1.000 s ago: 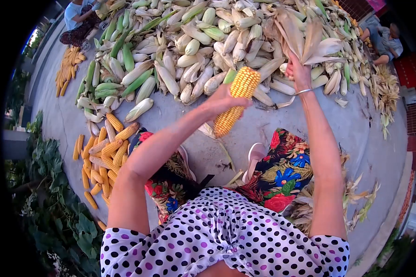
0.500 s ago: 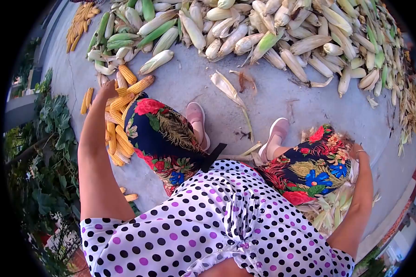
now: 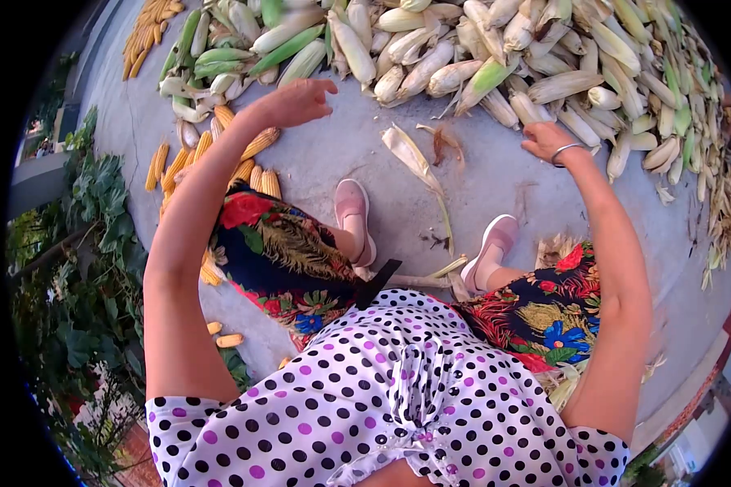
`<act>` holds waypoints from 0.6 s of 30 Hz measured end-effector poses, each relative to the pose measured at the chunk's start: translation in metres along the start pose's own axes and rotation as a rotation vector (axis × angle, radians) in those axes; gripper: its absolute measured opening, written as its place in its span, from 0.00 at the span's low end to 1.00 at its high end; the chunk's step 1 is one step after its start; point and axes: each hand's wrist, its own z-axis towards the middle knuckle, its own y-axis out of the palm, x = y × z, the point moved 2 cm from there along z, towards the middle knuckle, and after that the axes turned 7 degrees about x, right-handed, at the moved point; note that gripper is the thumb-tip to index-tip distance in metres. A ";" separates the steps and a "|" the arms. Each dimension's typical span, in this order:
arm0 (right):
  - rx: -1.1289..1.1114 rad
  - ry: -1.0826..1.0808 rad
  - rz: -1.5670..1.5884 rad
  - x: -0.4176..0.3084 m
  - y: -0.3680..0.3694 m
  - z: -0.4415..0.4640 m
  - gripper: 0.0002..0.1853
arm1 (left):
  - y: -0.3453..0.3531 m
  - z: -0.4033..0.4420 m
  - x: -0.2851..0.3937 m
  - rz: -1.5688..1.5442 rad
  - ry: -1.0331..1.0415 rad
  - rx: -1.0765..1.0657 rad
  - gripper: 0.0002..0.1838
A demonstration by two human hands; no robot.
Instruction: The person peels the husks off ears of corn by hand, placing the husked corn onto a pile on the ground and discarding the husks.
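Observation:
My left hand (image 3: 297, 102) is over the near edge of the heap, at its left part. Its bent fingers are apart, with nothing visible in them, and it covers part of the floor and corn below. Close by lies a pale husked-in ear of corn (image 3: 304, 63). My right hand (image 3: 549, 143), with a bracelet at the wrist, is in front of the heap of unhusked corn (image 3: 508, 81). Its fingers are slightly bent and apart, and they hold nothing that I can see. Bare yellow corn cobs (image 3: 264, 180) are piled beside my left knee, partly behind my left arm.
A second group of yellow cobs (image 3: 148, 36) lies at the far left. A loose dry husk (image 3: 410, 154) lies on the concrete floor (image 3: 479, 174) between my feet and the heap. Stripped husks (image 3: 573, 381) lie by my right leg. Leafy plants (image 3: 97, 211) border the left side.
My left hand has moved from the yellow cobs rightward and up toward the heap. My right hand has left the side of my right knee and moved forward to the heap's edge.

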 end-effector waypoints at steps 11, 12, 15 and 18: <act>0.029 0.314 -0.052 0.022 0.100 0.044 0.14 | 0.010 0.022 0.042 0.085 0.099 -0.197 0.20; 0.119 0.299 -0.018 0.024 0.101 0.049 0.13 | 0.010 0.024 0.042 0.081 0.094 -0.175 0.20; 0.331 0.231 0.078 0.028 0.102 0.069 0.11 | 0.008 0.033 0.045 0.006 0.095 -0.217 0.20; 0.586 0.212 0.044 0.030 0.118 0.097 0.13 | 0.009 0.042 0.048 -0.029 0.115 -0.228 0.20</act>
